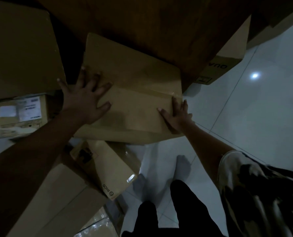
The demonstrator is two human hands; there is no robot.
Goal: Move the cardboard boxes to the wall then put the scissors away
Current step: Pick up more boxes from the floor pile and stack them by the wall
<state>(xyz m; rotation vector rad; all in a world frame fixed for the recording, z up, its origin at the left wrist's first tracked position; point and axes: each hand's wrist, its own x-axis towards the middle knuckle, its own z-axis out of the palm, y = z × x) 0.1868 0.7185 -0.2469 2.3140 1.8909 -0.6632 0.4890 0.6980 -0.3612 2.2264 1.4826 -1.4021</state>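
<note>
Down by the dark wooden panel [159, 23], dim light, a person stands bent over a pile of boxes. The cardboard box [133, 79] sits in the middle, tilted, its far edge up against the panel and its taped top facing the camera.

The left hand [86, 98] lies flat on the top of that box near its left edge, with the fingers [107, 86] spread and straight, pressing and not curled round anything. The right hand [176, 115] is at the box's near right corner: thumb on the top face, the rest straight along the right edge. It also looks open; no clear grip.

A big box [22, 48] fills the upper left, just beside the middle one. Below it sits a small labelled box [17, 113] with white stickers. Under the near edge of the cardboard box a long pico box [111, 168] slants down, shiny tape at its end. A flat box [56, 202] lies at lower left, partly behind the left forearm. A printed box [227, 53] leans against the panel at upper right, its lettering cut off.

The white tile floor [245, 108] shows on the right with a light glare. Two socked feet [181, 165] stand on it close to the boxes, black trousers [185, 202] above them, and a patterned sleeve [245, 177] on the right arm.
</note>
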